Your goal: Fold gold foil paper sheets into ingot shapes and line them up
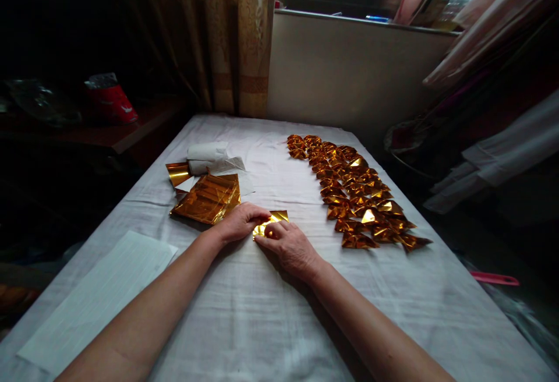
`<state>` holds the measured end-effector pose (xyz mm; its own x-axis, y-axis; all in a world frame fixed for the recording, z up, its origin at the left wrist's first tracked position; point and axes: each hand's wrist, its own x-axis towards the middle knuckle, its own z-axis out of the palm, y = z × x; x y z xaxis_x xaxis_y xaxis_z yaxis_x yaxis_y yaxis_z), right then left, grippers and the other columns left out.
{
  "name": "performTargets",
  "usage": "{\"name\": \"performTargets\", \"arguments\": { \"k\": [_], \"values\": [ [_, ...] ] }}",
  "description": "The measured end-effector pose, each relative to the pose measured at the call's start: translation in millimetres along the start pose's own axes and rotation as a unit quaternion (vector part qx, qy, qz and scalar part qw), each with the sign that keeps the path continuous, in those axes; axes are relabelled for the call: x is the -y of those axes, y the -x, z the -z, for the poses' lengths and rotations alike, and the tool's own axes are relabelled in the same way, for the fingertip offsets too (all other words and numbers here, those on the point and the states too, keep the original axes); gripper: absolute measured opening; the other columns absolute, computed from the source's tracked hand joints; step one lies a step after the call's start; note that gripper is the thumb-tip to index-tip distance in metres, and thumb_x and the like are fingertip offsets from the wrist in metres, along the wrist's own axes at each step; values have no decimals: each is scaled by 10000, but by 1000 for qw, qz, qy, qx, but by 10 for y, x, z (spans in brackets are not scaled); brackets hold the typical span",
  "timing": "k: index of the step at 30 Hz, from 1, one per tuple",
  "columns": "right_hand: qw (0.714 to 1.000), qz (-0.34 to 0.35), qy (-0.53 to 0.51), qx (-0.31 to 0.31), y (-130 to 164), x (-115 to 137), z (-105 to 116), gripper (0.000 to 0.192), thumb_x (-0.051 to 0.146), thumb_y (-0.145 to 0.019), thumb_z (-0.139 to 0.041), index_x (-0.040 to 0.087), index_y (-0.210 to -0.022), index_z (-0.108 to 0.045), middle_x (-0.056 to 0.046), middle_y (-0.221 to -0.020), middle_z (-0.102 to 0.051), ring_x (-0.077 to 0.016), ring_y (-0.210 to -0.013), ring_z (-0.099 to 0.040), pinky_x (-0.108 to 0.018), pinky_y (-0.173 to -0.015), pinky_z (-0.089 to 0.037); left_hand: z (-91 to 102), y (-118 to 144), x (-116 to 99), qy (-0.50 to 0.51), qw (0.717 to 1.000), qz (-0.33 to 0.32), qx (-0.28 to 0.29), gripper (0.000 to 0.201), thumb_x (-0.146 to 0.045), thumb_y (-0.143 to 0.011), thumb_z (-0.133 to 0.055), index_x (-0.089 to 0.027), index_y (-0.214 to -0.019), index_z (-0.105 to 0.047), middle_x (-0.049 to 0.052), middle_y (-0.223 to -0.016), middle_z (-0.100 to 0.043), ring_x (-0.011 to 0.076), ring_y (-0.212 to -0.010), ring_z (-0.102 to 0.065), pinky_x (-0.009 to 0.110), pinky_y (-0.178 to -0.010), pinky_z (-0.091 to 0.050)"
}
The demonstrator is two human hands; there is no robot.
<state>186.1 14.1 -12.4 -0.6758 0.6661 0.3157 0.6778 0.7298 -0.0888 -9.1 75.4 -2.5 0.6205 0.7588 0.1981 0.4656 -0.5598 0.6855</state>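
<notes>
Your left hand (240,221) and right hand (292,246) hold one foil sheet (280,216); folded foils (356,188) lie at two o'clock, a foil stack (209,198) at ten.

White cloth (244,335) (creased) bears gold shapes (354,188), foil stack (209,198), paper (100,300).

The left arm (148,306) and right arm (362,318) are bare for as much as shows, smooth and rounded, broad toward the elbow and narrowing evenly to the wrist. The left hand (238,222) is bare too, and so is the right hand (297,248), finely creased across its back, with slender fingers (268,243), nails too small to make out
</notes>
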Motion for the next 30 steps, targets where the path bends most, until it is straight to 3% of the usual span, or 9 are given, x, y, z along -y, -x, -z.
{"name": "performTargets", "arguments": {
  "k": [14, 21, 26, 30],
  "values": [
    [997, -17, 51, 64, -28, 258, 184, 308, 263, -948, -545, 302, -1245, -614, -74, -1045, -634, -229, -924, -524, -360, -780, -411, -32, 30, 59, -11, 1000, 1, -16, 212, -216, -874, -571, -215, -997, -744, 38, -995, -761, 178, -919, -671, 305, -876, -500],
    [998, -49, 42, 26, 102, 336, 66, 294, 233, -943, -548, 275, -1224, -622, -74, -1102, -643, -222, -969, -540, -359, -817, -409, -13, 44, 81, -25, 1000, -5, -8, 246, -239, -875, -547, -215, -1046, -722, 48, -1049, -745, 186, -973, -648, 326, -921, -478],
    [996, -86, 32, -15, 143, 388, 6, 286, 179, -937, -542, 216, -1208, -627, -72, -1107, -654, -216, -970, -542, -338, -852, -427, 106, 87, 8, -65, 995, -35, 73, 344, -244, -808, -604, -217, -1145, -668, 55, -1129, -702, 212, -1051, -608, 333, -979, -441],
    [993, -112, 22, -33, 164, 418, 3, 266, 155, -935, -524, 183, -1173, -641, -89, -1101, -655, -225, -969, -541, -335, -857, -439, 138, 118, -14, -67, 993, -35, 86, 391, -274, -800, -638, -236, -1189, -636, 61, -1221, -668, 237, -1148, -578, 352, -1029, -414]
  ]
}}
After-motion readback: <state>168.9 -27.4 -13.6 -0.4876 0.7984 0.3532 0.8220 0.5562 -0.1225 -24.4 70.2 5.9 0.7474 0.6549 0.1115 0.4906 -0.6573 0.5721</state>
